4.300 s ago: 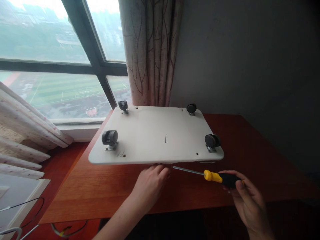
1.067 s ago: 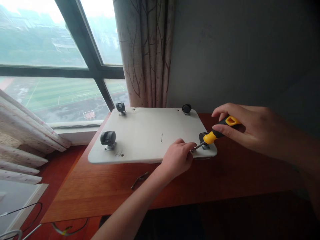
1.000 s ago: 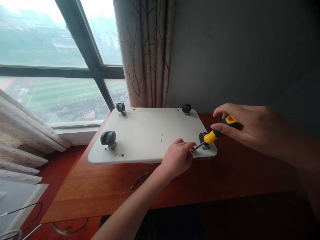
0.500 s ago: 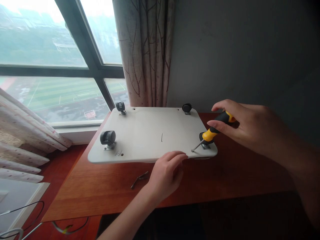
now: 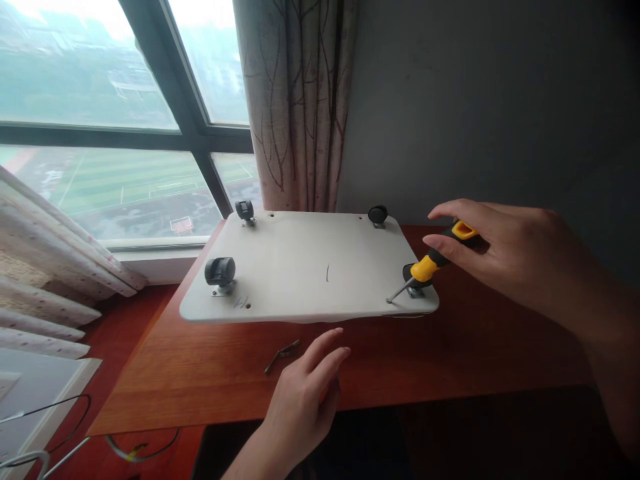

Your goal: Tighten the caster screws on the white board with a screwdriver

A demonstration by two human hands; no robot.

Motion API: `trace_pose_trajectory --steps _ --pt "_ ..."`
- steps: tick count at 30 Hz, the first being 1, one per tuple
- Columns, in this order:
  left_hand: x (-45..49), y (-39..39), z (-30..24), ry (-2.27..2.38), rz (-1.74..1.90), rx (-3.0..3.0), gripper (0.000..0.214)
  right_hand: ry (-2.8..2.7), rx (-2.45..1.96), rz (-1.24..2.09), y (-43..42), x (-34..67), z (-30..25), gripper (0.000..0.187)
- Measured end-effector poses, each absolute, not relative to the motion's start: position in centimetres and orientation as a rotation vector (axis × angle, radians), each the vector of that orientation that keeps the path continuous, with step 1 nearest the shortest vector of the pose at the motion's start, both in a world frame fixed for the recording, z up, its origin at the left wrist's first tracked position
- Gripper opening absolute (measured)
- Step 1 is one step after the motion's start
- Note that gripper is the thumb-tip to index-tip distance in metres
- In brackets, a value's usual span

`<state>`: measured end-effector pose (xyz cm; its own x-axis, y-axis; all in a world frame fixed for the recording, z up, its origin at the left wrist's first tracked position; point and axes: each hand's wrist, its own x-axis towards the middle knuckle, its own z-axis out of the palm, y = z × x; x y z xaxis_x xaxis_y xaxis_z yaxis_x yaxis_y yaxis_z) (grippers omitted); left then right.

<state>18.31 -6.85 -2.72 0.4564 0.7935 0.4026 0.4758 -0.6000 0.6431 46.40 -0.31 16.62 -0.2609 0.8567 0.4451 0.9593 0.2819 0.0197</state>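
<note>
My right hand (image 5: 493,250) is closed around the black and yellow handle of a screwdriver (image 5: 425,268), tilted with its tip down. The tip meets a screw head (image 5: 389,301) near the front right corner of a white board (image 5: 300,260). That board lies flat with caster wheels at its corners; the front right caster (image 5: 414,285) is partly behind the screwdriver. My left hand (image 5: 310,380) hovers in front of the board's near edge, fingers apart and holding nothing. Left of it, several loose screws (image 5: 281,355) rest on the wooden table (image 5: 200,373).
Other casters stand up from the board, among them the front left caster (image 5: 220,273) and the back right caster (image 5: 378,215). A patterned curtain (image 5: 300,100) and a window (image 5: 100,180) are behind. Cables (image 5: 143,455) hang at the lower left.
My left hand has let go of the board's near edge and moved down and left toward me. The screwdriver is still at the same screw in my right hand. The view has shifted slightly.
</note>
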Motion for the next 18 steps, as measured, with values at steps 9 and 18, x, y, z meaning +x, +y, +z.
trace_pose_trajectory --steps 9,18 --pt "16.9 -7.8 -4.0 1.101 0.919 2.207 0.049 -2.239 -1.647 -0.274 -0.8 46.5 17.0 0.034" --pt "16.4 -8.3 -4.4 1.113 0.923 2.223 0.047 -2.238 -1.679 -0.136 -1.1 46.0 17.2 0.03"
